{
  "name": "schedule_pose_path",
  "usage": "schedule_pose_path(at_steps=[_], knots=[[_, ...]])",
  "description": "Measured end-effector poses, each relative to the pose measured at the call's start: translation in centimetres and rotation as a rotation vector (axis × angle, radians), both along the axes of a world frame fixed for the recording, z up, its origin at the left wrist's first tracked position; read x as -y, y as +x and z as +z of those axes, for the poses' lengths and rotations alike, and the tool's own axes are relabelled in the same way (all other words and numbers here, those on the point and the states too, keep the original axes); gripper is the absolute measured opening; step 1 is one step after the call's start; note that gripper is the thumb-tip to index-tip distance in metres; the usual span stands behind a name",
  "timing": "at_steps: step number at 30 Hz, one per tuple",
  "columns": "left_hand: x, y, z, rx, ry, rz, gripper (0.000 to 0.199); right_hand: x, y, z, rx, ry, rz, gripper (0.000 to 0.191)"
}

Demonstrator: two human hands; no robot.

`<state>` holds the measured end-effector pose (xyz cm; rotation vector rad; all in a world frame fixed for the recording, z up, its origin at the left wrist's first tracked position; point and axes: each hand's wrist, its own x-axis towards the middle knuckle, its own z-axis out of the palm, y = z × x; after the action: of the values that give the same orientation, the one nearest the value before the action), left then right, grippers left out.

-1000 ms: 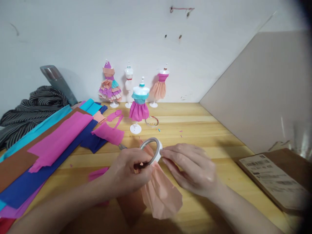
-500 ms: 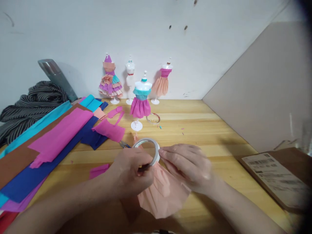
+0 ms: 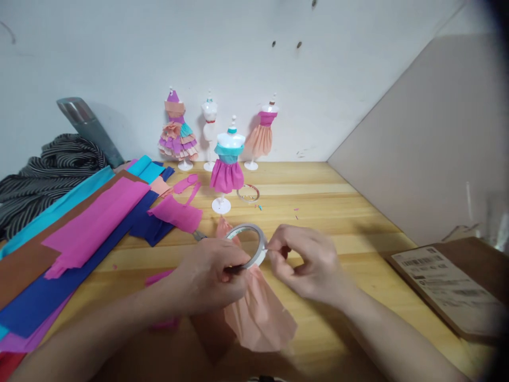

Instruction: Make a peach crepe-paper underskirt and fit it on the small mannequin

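My left hand (image 3: 217,270) is closed on the near left rim of a white tape roll (image 3: 260,246), which is tilted up above the table. At the roll's right edge, my right hand (image 3: 304,260) pinches what looks like the tape's loose end between thumb and finger. Gathered peach paper (image 3: 260,318) hangs below the roll, near my left fingers; how it is held is hidden. A pair of scissors (image 3: 199,234) lies partly hidden behind my left hand.
Dressed mini mannequins stand behind, the nearest in a teal top and pink skirt (image 3: 227,175). A bracelet ring (image 3: 248,193) lies beside it. Coloured paper sheets (image 3: 95,223) and striped cloth (image 3: 51,175) fill the left. A cardboard parcel (image 3: 445,286) sits at right.
My right hand has pulled slightly away from the roll, its fingers now in a pinch. The tape roll has shifted a little right, and the peach paper hangs narrower.
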<state>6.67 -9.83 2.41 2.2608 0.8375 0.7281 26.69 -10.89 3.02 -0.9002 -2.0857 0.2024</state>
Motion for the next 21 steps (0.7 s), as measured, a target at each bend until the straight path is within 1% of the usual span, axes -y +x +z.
schedule_pose_path(at_steps=[2,5,8,10,12,16,19,21], knots=[[-0.7,-0.5,0.5,0.003,-0.040,-0.110,0.028,-0.7,0.6,-0.1,-0.150,-0.200,-0.020,0.014],[-2.1,-1.9,1.3,0.064,-0.125,-0.282,0.027,-2.7,2.0,-1.0,-0.472,-0.497,-0.045,0.010],[-3.2,-3.4,2.1,0.159,-0.229,-0.377,0.019,-5.2,3.2,-2.4,-0.845,-0.762,-0.049,0.010],[-3.5,-4.2,2.7,0.242,-0.333,-0.404,0.023,-6.7,3.8,-3.4,-0.928,-0.808,-0.055,0.011],[-3.4,-4.9,3.3,0.357,-0.427,-0.354,0.028,-7.9,4.2,-4.3,-0.963,-0.830,-0.057,0.011],[-3.7,-5.9,3.6,0.539,-0.526,-0.162,0.024,-9.1,4.9,-5.5,-1.006,-0.869,-0.067,0.013],[-4.4,-6.6,3.3,0.553,-0.558,-0.089,0.031,-9.2,5.0,-6.0,-0.990,-0.902,-0.056,0.013],[-4.6,-6.9,3.1,0.491,-0.521,-0.018,0.033,-8.9,4.7,-6.0,-0.957,-0.928,-0.043,0.012]])
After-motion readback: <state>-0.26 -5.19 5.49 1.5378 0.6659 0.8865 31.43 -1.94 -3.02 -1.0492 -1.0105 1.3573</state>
